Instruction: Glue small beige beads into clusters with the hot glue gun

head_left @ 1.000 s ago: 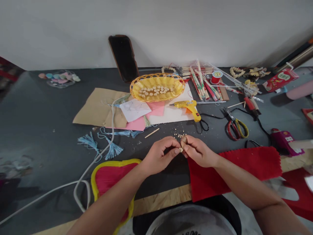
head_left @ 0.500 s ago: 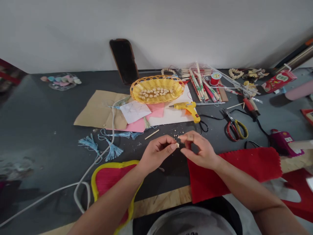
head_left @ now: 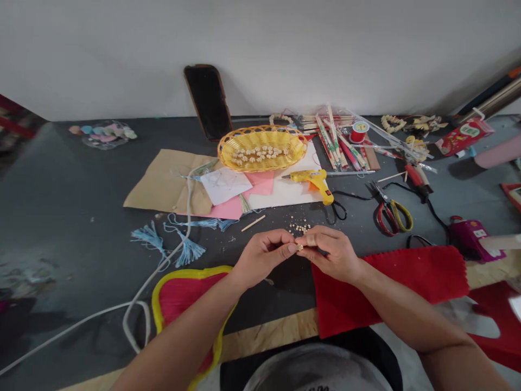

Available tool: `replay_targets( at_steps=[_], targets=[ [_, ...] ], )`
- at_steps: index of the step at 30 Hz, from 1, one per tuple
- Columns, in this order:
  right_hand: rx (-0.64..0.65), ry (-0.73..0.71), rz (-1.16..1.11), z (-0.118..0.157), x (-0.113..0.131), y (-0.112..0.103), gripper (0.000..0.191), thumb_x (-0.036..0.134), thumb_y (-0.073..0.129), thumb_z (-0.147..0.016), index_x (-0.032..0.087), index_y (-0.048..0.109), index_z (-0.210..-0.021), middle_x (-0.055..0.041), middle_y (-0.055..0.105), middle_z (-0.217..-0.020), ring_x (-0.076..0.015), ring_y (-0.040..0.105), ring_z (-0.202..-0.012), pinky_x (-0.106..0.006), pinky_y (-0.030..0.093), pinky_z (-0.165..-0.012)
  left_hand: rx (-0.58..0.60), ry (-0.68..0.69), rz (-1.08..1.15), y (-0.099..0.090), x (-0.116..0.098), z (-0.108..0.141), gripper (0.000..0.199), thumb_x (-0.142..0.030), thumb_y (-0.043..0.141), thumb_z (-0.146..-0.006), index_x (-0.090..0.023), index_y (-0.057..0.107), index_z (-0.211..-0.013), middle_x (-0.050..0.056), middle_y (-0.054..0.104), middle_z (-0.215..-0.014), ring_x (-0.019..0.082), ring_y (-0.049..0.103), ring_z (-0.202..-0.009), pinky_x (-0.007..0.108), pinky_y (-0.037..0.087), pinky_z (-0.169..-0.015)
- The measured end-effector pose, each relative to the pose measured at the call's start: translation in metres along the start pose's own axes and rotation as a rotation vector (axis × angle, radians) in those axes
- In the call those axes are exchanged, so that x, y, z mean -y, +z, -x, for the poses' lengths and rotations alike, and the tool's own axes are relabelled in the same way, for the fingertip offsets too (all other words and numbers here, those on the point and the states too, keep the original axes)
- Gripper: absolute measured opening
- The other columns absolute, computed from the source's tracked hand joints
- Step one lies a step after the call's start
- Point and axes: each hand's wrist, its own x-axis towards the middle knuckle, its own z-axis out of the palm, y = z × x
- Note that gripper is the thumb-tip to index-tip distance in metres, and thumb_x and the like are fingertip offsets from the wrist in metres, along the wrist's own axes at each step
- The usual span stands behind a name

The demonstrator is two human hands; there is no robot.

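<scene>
Thumb and fingers of my left hand (head_left: 266, 254) pinch a small cream flower-shaped piece (head_left: 300, 247). My right hand (head_left: 329, 251) meets it from the other side, its thumb and fingertips closed on the same piece. The piece is tiny and mostly covered by the fingertips. Just beyond the fingers, several small cream bits (head_left: 300, 225) lie scattered on the dark table. Farther back, a yellow woven basket (head_left: 262, 165) holds several similar flower-shaped pieces (head_left: 260, 155). A yellow glue gun (head_left: 311, 178) lies between the basket and my right hand.
Scissors (head_left: 391, 209), a purple device (head_left: 474, 236) and red felt (head_left: 391, 282) lie to the right. Blue tassels (head_left: 189, 251), a white cable (head_left: 163, 266) and brown paper (head_left: 163, 182) are on the left. A phone (head_left: 207, 103) leans on the wall; a thread spool (head_left: 359, 132) stands at the back.
My right hand has moved in and closed its fingertips on the small piece held by my left hand. Both hands sit slightly lower, showing more of the scattered bits.
</scene>
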Motion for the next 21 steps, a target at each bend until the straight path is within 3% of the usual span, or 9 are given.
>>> replay_targets(
  at_steps=[4, 9, 14, 21],
  targets=[
    [0.02, 0.029, 0.006, -0.0004, -0.0001, -0.0004, 0.013, 0.019, 0.063, -0.089, 0.021, 0.068, -0.1, -0.0069, 0.073, -0.084, -0.0176, 0.07, -0.081, -0.03, 0.059, -0.072, -0.011, 0.007, -0.038, 0.0007, 0.0005, 0.0002, 0.032, -0.044, 0.066, -0.081, -0.013, 0.064, -0.072, 0.0, 0.056, -0.068, 0.011, 0.047, -0.065, 0.023, 0.037, -0.061],
    [-0.001, 0.046, 0.023, 0.0008, -0.0006, 0.0001, 0.026, 0.023, 0.067, -0.086, 0.02, 0.064, -0.111, -0.0091, 0.072, -0.093, -0.0166, 0.069, -0.077, -0.028, 0.059, -0.065, -0.045, 0.024, -0.053, 0.0007, -0.0002, 0.0002, 0.03, -0.041, 0.065, -0.083, -0.013, 0.064, -0.073, 0.0, 0.057, -0.069, 0.01, 0.048, -0.065, 0.022, 0.038, -0.061],
    [-0.04, -0.007, 0.094, -0.0005, -0.0005, -0.0004, 0.014, 0.019, 0.066, -0.086, 0.021, 0.068, -0.1, -0.0069, 0.073, -0.086, -0.0174, 0.07, -0.082, -0.029, 0.06, -0.073, -0.061, 0.042, -0.094, 0.0006, 0.0001, -0.0003, 0.026, -0.037, 0.065, -0.083, -0.013, 0.066, -0.074, 0.0, 0.059, -0.07, 0.011, 0.049, -0.066, 0.022, 0.039, -0.063],
    [-0.039, 0.033, 0.129, -0.0004, -0.0001, -0.0026, 0.011, 0.018, 0.063, -0.088, 0.022, 0.067, -0.097, -0.0058, 0.073, -0.087, -0.0168, 0.07, -0.08, -0.029, 0.06, -0.071, -0.102, 0.111, -0.177, 0.0013, 0.0041, -0.0006, 0.022, -0.033, 0.062, -0.086, -0.014, 0.066, -0.078, 0.002, 0.062, -0.075, 0.013, 0.055, -0.072, 0.024, 0.043, -0.068]
  ],
)
